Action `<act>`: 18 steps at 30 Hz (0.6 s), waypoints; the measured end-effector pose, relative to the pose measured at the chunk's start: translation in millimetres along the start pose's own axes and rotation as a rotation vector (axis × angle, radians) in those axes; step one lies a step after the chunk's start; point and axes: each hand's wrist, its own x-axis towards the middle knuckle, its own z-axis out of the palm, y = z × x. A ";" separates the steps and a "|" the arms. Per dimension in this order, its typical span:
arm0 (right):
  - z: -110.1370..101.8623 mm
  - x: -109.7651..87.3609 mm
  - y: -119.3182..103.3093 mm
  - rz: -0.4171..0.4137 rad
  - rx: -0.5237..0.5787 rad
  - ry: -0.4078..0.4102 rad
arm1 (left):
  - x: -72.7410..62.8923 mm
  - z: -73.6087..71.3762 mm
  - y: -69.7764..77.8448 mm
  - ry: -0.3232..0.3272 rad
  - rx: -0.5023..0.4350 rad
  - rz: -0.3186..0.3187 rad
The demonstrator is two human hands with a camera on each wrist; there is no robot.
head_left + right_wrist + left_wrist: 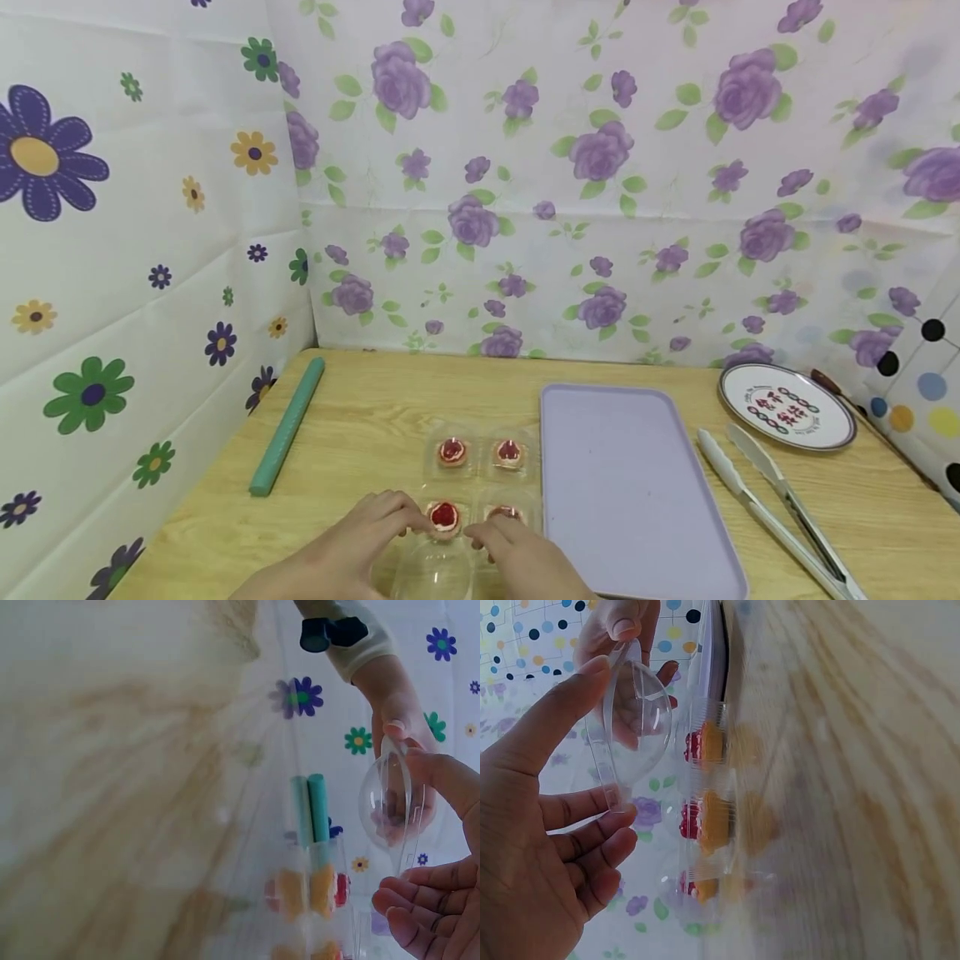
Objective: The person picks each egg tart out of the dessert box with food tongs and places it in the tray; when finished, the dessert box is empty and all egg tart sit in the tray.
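Between both hands is a clear plastic domed lid [435, 573], held above the table with its bulge toward the tabletop. My left hand [352, 537] holds its left rim, thumb at one corner and fingertips at another in the left wrist view. On the opposite rim, my right hand [528, 558] grips with thumb and fingers. Just beyond the lid, red-topped tarts sit in a clear plastic tray: a near left tart [444, 517], a near right tart [504, 512] partly hidden by the right hand, a far left tart [452, 452] and a far right tart [508, 453].
A lilac tray [622, 492] lies right of the tarts. Metal tongs [780, 500] rest beside it, near a white plate [787, 406] and a thin stick with a brown handle [877, 417]. A green roll [288, 429] lies at the left. Floral cloth [525, 183] hangs behind.
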 end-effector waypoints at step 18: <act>31.3 6.8 -9.1 -0.066 -0.149 -0.037 | -19.0 13.0 -19.0 0.009 0.120 0.106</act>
